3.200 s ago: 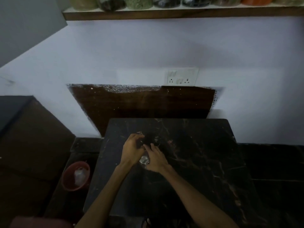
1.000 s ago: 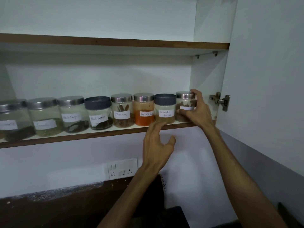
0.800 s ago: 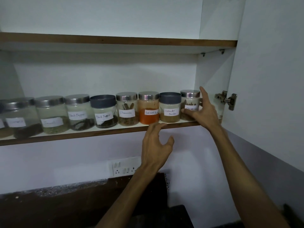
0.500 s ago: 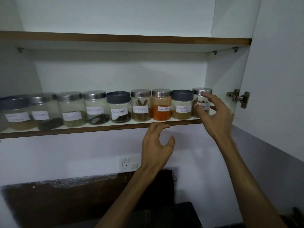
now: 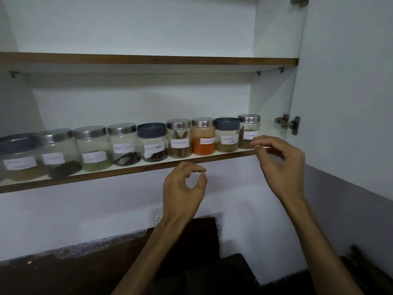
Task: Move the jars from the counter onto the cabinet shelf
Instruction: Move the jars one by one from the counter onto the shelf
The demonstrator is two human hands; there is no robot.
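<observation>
An open white cabinet [image 5: 136,28] fills my view, its lower shelf [image 5: 119,170] running just above and beyond both my raised hands and carrying a row of nine labelled glass jars [image 5: 148,143] standing upright side by side. My right hand [image 5: 280,165] hangs in front of the shelf's right end with its fingers loosely curled, holding nothing, its fingertips just before the end jar [image 5: 248,132], whose lid is silver. My left hand [image 5: 184,188] floats lower, under the shelf edge, thumb and forefinger curled near each other around nothing.
</observation>
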